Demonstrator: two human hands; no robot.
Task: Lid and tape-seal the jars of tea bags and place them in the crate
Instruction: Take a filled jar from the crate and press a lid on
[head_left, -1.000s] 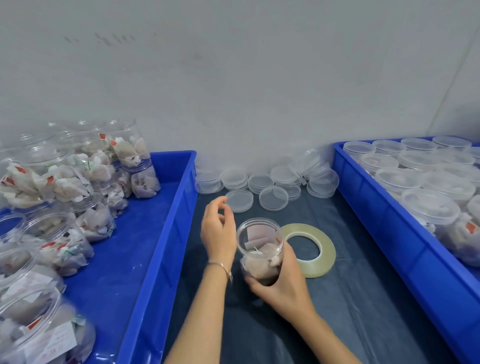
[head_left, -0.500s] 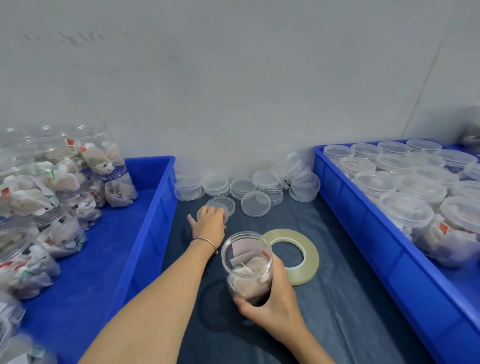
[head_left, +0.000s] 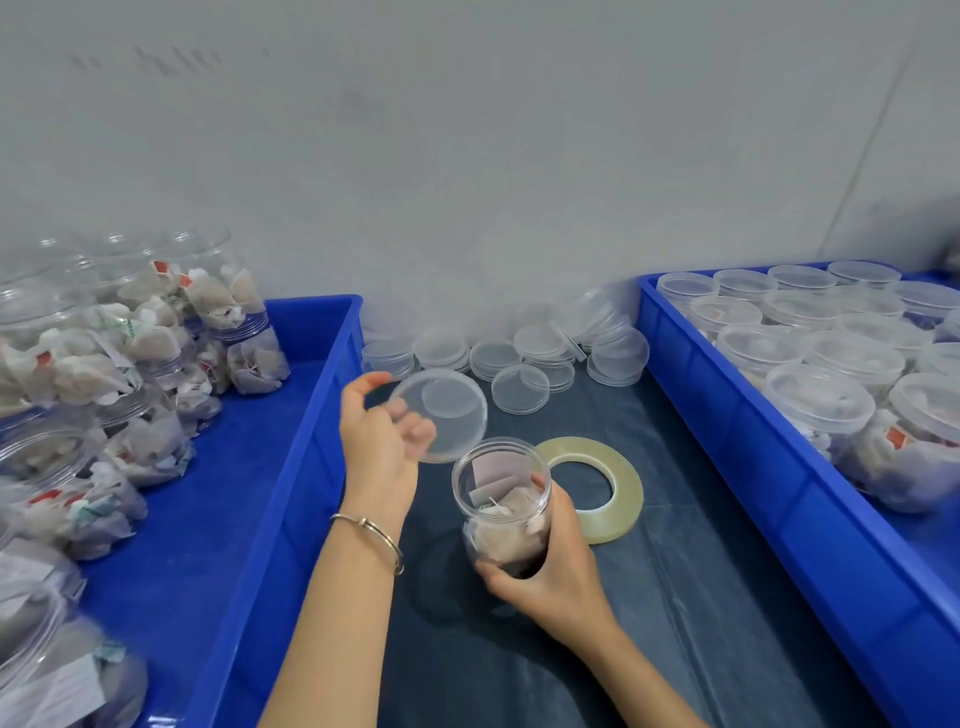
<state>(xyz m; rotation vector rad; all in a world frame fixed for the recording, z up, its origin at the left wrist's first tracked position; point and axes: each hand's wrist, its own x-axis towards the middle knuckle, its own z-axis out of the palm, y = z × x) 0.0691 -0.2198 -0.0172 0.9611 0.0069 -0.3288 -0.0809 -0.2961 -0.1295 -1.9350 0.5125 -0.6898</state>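
Observation:
A clear open jar of tea bags stands on the dark mat, and my right hand grips its lower body from the right. My left hand holds a clear round lid by its near edge, tilted, just above and left of the jar's mouth. A roll of clear tape lies flat right behind the jar. The blue crate on the left holds several unlidded jars of tea bags. The blue crate on the right holds several lidded jars.
Stacks of spare clear lids lie along the white wall at the back of the mat. The dark mat runs between the two crates. A thin bracelet circles my left wrist.
My left hand has lifted a lid from the mat near the stacks and brought it back toward the jar's mouth. My right hand kept its hold on the jar.

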